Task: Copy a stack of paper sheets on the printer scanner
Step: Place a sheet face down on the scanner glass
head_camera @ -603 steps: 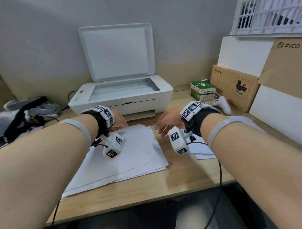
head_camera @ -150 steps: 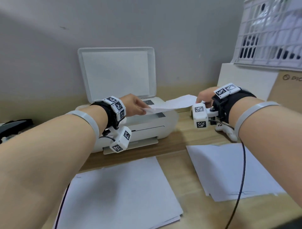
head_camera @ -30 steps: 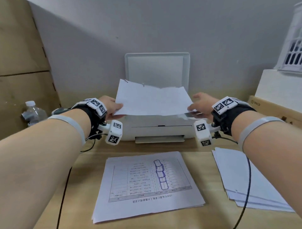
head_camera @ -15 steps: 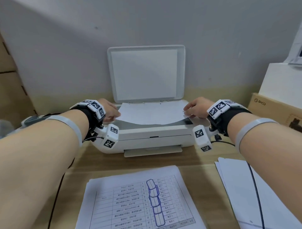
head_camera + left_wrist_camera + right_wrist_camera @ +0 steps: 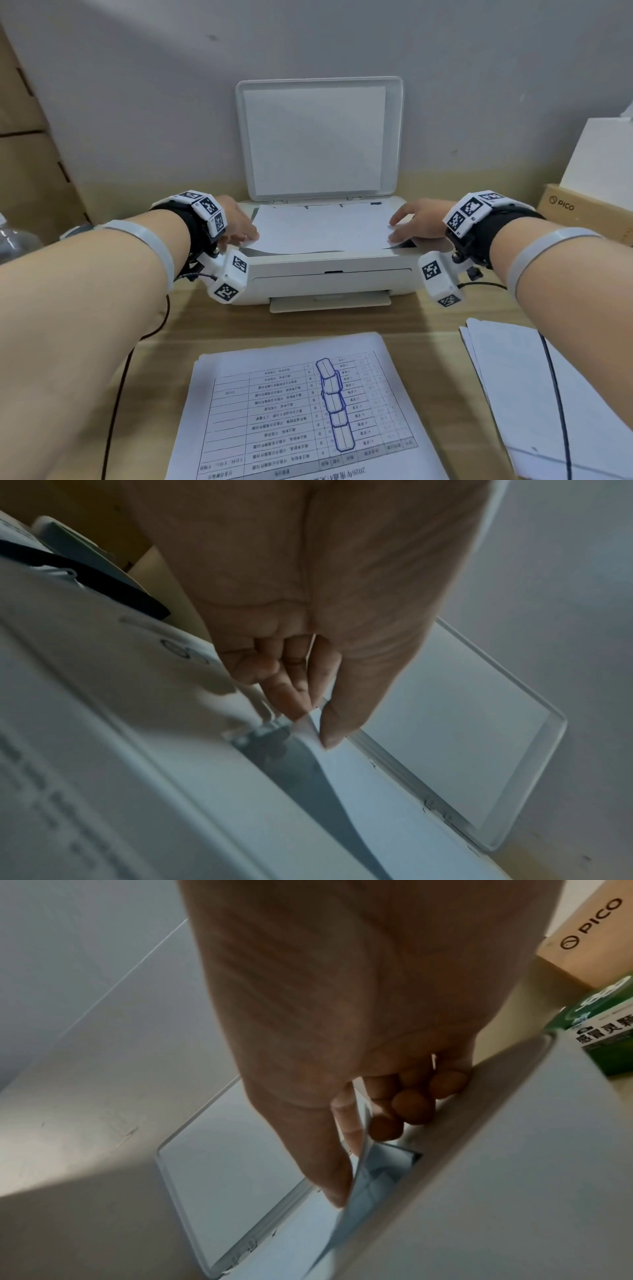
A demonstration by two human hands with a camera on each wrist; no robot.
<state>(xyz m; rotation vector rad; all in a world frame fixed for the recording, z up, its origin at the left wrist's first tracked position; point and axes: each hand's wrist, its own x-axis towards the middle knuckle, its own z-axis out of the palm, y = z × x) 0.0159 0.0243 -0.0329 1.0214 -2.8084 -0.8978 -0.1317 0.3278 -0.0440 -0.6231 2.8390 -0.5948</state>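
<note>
A white printer stands at the back of the desk with its scanner lid raised upright. One white paper sheet lies over the scanner bed, its front edge slightly lifted. My left hand pinches the sheet's left edge between thumb and fingers; the left wrist view shows this pinch on the sheet. My right hand pinches the right edge, with the paper caught between thumb and fingers. A stack of printed sheets lies face up in front of the printer.
A second pile of blank-side-up sheets lies at the right of the desk, with a black cable across it. A PICO cardboard box and a green box stand right of the printer. A plastic bottle is at far left.
The sheet has come down from held up in front of the lid to lying nearly flat on the scanner bed. Both hands lowered with it and keep hold of its edges.
</note>
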